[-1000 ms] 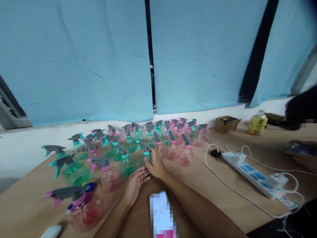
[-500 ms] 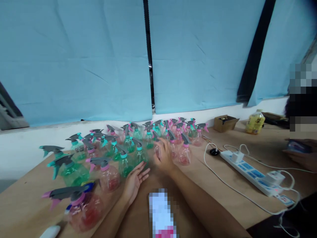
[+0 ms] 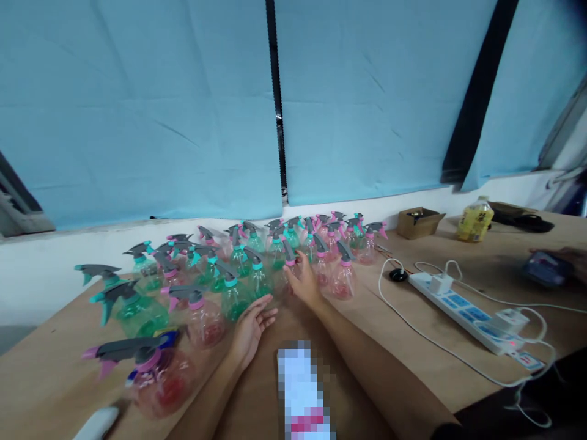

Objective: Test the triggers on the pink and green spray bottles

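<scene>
Many spray bottles with grey trigger heads stand crowded on the table. My right hand [image 3: 304, 282] is closed round the neck of a pink spray bottle [image 3: 290, 261] in the front row; its lower body is partly hidden by the hand. Just left of it, my left hand [image 3: 253, 325] rests palm up, fingers loosely spread with nothing in them. It is nearest to a green spray bottle [image 3: 260, 282] and another green one [image 3: 235, 299]. On the right stands a pink bottle [image 3: 343, 281]. Closest to me at left is a large-looking pink spray bottle [image 3: 166, 385].
A blurred-out phone-like slab [image 3: 300, 385] lies between my forearms. To the right are a white power strip [image 3: 463, 311] with cables, a small cardboard box [image 3: 418, 223] and a yellow drink bottle [image 3: 475, 220]. Another person's hand holds a dark phone [image 3: 548, 269] at the right edge.
My right hand's fingers have come from being raised in front of the pink spray bottle to closing round its neck. My left hand has barely moved. The other person has shifted rightward.
</scene>
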Available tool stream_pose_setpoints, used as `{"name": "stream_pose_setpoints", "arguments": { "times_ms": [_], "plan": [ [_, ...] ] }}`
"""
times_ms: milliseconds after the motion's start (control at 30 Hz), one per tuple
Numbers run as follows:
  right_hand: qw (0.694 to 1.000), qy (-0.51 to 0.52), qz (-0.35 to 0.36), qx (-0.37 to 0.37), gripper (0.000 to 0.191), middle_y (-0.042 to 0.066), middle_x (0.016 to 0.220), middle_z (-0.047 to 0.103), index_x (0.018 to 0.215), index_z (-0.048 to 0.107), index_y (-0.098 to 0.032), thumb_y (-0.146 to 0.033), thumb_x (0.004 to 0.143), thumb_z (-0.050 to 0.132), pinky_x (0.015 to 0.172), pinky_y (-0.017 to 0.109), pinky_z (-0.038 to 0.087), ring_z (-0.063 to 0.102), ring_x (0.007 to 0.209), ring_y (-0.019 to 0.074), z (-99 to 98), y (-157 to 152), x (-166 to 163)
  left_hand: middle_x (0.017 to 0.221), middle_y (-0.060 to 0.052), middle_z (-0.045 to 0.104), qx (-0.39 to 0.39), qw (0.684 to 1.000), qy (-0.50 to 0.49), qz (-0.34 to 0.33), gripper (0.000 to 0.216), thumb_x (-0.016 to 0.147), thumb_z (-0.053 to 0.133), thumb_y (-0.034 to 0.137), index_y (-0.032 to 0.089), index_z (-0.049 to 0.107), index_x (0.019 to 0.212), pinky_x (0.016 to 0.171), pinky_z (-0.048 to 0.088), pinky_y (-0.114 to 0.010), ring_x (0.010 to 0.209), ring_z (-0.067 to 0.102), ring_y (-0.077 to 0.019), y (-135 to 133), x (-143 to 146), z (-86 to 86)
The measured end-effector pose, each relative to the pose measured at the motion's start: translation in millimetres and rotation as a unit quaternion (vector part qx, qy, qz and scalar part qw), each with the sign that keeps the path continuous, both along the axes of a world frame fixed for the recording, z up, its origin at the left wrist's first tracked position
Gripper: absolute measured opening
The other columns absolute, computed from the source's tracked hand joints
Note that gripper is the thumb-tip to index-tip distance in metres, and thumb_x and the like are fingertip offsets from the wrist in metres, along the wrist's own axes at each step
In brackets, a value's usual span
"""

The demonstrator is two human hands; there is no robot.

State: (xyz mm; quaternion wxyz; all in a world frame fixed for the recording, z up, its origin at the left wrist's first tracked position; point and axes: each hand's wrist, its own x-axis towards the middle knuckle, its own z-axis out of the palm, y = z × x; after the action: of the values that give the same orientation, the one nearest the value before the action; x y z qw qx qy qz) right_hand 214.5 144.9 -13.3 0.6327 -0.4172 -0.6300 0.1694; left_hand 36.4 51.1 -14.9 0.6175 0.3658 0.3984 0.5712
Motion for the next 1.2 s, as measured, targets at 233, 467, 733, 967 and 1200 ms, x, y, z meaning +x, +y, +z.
{"name": "stream_pose_setpoints", "arguments": {
  "times_ms": [233, 467, 733, 967, 1200],
  "plan": [
    [1.000, 0.010, 0.022, -0.007, 0.056, 0.003, 0.091, 0.061, 0.136, 0.049, -0.021, -0.035, 0.083, 0.063, 0.081, 0.031, 0.046, 0.056, 0.080, 0.0177, 18.9, -10.2, 7.1, 0.133, -0.014, 0.064, 0.012, 1.000, 0.004, -0.001, 0.027, 0.080, 0.068, 0.023, 0.016, 0.073, 0.105, 0.071, 0.052, -0.026, 0.081, 0.069, -0.0152, 0.6, -1.4, -0.9],
    [0.970, 0.039, 0.222, -0.094, 0.021, -0.003, 0.072, 0.061, 0.086, 0.068, -0.022, -0.021, 0.070, 0.054, 0.067, 0.026, 0.045, 0.053, 0.068, 0.0146, 34.8, -7.4, 21.9, 0.128, -0.014, 0.067, 0.016, 1.000, 0.007, -0.009, 0.030, 0.078, 0.071, 0.024, 0.015, 0.073, 0.106, 0.070, 0.050, -0.027, 0.077, 0.068, -0.0150, -0.6, -1.7, -0.7],
    [0.892, 0.087, 0.398, -0.197, 0.027, 0.001, 0.069, 0.067, 0.083, 0.072, -0.019, -0.018, 0.064, 0.053, 0.065, 0.027, 0.049, 0.061, 0.065, 0.0156, 42.4, -19.6, 12.6, 0.110, -0.012, 0.074, 0.011, 1.000, 0.009, -0.022, 0.032, 0.076, 0.072, 0.026, 0.016, 0.072, 0.106, 0.067, 0.047, -0.027, 0.070, 0.066, -0.0147, 0.0, -1.9, -1.6],
    [0.892, 0.119, 0.400, -0.175, 0.027, 0.000, 0.064, 0.064, 0.081, 0.071, -0.018, -0.019, 0.061, 0.053, 0.056, 0.025, 0.046, 0.057, 0.055, 0.0137, 46.0, -23.1, 9.5, 0.079, -0.004, 0.071, 0.018, 0.999, 0.014, -0.026, 0.029, 0.074, 0.075, 0.028, 0.015, 0.071, 0.100, 0.060, 0.043, -0.024, 0.064, 0.061, -0.0128, -1.0, -1.0, -1.7],
    [0.896, 0.098, 0.385, -0.197, 0.024, 0.000, 0.060, 0.062, 0.077, 0.070, -0.019, -0.019, 0.061, 0.053, 0.061, 0.027, 0.047, 0.058, 0.061, 0.0151, 42.7, -21.4, 9.9, 0.075, -0.002, 0.068, 0.019, 0.999, 0.014, -0.031, 0.028, 0.074, 0.075, 0.028, 0.015, 0.070, 0.099, 0.060, 0.042, -0.024, 0.064, 0.059, -0.0122, -2.1, -0.5, -0.8]
  ]
}}
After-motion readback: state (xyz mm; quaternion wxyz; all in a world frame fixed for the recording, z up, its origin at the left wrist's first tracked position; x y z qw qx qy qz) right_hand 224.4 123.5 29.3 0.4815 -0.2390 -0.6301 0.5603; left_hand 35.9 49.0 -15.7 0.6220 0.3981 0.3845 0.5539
